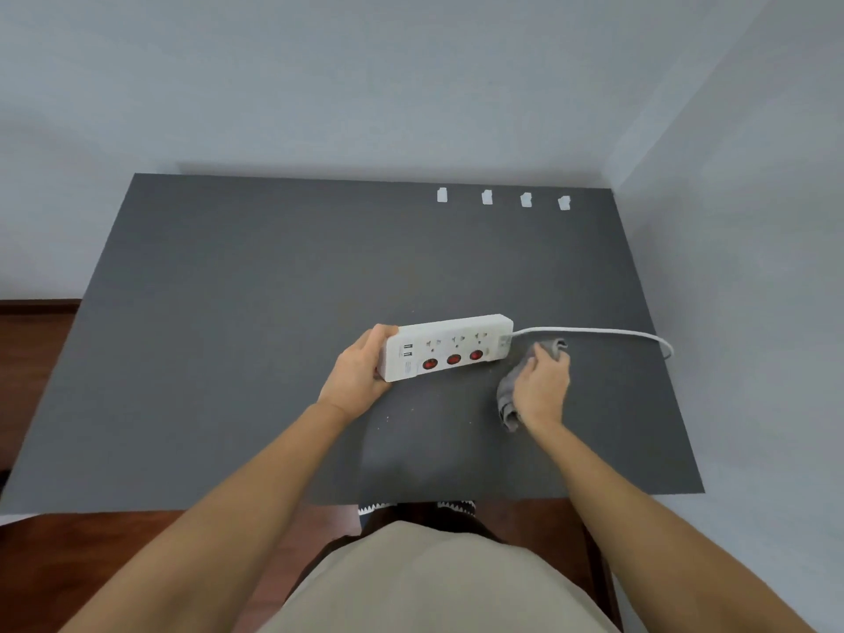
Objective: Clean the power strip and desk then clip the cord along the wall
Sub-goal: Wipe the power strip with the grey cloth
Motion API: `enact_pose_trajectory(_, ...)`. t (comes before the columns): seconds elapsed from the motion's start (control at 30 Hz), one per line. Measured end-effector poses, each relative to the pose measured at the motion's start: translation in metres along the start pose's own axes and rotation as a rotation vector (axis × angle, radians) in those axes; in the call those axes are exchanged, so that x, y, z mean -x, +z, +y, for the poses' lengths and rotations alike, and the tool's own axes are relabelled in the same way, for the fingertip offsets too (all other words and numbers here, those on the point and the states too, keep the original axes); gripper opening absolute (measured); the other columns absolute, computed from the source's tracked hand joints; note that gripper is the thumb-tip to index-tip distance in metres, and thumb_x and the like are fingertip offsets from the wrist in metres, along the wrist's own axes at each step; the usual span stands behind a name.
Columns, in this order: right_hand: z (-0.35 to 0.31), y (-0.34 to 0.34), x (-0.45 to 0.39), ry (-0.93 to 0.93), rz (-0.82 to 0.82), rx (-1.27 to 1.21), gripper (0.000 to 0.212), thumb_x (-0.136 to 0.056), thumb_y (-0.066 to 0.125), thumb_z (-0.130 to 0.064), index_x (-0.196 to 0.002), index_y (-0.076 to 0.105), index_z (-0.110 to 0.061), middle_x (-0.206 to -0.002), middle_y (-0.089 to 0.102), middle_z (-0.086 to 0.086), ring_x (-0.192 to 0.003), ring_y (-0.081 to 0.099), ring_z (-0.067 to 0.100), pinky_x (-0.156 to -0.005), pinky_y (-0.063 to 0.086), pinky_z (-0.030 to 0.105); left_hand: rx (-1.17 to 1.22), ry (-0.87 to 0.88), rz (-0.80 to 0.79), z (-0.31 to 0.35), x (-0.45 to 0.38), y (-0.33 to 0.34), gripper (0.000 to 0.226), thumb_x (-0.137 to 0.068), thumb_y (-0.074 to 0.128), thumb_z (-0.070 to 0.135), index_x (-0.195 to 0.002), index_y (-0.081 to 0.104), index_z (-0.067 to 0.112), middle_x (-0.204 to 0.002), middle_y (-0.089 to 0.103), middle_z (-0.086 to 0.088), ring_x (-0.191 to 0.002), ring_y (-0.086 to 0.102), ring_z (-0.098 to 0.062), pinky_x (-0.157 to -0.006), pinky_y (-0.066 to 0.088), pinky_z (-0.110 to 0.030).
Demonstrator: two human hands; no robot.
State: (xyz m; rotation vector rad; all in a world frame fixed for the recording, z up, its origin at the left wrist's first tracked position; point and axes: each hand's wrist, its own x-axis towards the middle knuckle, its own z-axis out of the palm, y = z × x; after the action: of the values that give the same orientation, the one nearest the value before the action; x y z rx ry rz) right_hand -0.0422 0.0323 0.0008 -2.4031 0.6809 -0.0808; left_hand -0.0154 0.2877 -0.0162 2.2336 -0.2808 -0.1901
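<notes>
The white strip (pixel 450 347) lies near the middle of the dark grey table (pixel 228 312), tilted so its long side faces the person, sockets and three red switches up. It serves as the landmark here.

The left hand (pixel 361 372) is closed around the strip's left end, fingers wrapped behind it and the thumb over the top edge, holding that end.

Just right of the strip and a little nearer the person, the right hand (pixel 543 386) presses flat on a grey cloth (pixel 509 399), fingers curled over the bunched fabric. The cloth touches the table; one corner pokes out past the fingertips near the strip's right end, another hangs out under the wrist.

The white cord (pixel 593 332) leaves the strip's right end, runs right across the table, and loops over the table's right edge.

Far behind the strip, along the table's back edge by the wall (pixel 411 84), four small white clips (pixel 487 197) sit in a row, spaced apart, all to the strip's right-hand half.

A few pale specks dot the table in front of the strip.
</notes>
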Motion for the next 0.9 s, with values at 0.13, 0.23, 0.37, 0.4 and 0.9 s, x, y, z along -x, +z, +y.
enact_pose_trajectory(0.13, -0.026, 0.017, 0.024, -0.545, -0.147, -0.064, 0.042, -0.092, 0.046, 0.001, -0.133, 0.050, -0.008, -0.140, 0.040, 0.016, -0.122, 0.046, 0.016, -0.110, 0.026, 0.012, -0.033, 0.008, -0.006, 0.002, -0.002, 0.002, 0.051, -0.077, 0.072, 0.015, -0.116, 0.043, 0.032, -0.115, 0.059, 0.006, -0.092, 0.058, -0.018, -0.077, 0.055, -0.034)
enact_pose_trajectory(0.23, -0.015, 0.024, 0.014, -0.549, -0.177, -0.073, 0.043, -0.094, 0.044, -0.001, -0.135, 0.049, -0.013, -0.139, 0.046, 0.013, -0.112, 0.057, 0.021, -0.103, 0.044, 0.032, 0.002, -0.005, -0.004, 0.006, -0.002, 0.001, 0.050, -0.074, 0.074, 0.015, -0.112, 0.045, 0.028, -0.108, 0.059, 0.008, -0.086, 0.056, -0.012, -0.073, 0.053, -0.029)
enact_pose_trajectory(0.37, -0.008, 0.011, -0.013, -0.067, -0.100, -0.081, 0.039, -0.094, 0.038, -0.002, -0.130, 0.051, -0.011, -0.141, 0.047, 0.010, -0.115, 0.053, 0.026, -0.098, 0.037, 0.026, 0.111, -0.079, -0.048, 0.011, -0.004, 0.001, 0.050, -0.061, 0.079, 0.011, -0.099, 0.046, 0.020, -0.097, 0.058, 0.006, -0.071, 0.055, -0.010, -0.062, 0.048, -0.021)
enact_pose_trajectory(0.4, -0.020, 0.012, -0.005, -0.256, -0.167, -0.076, 0.041, -0.092, 0.038, 0.001, -0.129, 0.051, -0.012, -0.143, 0.046, 0.003, -0.111, 0.053, 0.018, -0.095, 0.036, 0.020, 0.132, -0.100, -0.062, 0.012, -0.005, 0.001, 0.052, -0.058, 0.080, 0.011, -0.097, 0.046, 0.019, -0.097, 0.058, 0.002, -0.069, 0.055, -0.011, -0.059, 0.047, -0.020)
enact_pose_trajectory(0.9, -0.058, 0.028, 0.006, -0.324, -0.255, -0.399, 0.078, -0.087, 0.060, -0.020, -0.148, 0.011, -0.014, -0.142, 0.035, 0.006, -0.129, 0.039, 0.013, -0.107, 0.029, 0.017, 0.211, -0.203, -0.097, 0.020, -0.004, 0.002, 0.055, -0.053, 0.083, 0.010, -0.091, 0.045, 0.020, -0.092, 0.063, -0.004, -0.068, 0.060, -0.019, -0.059, 0.055, -0.033)
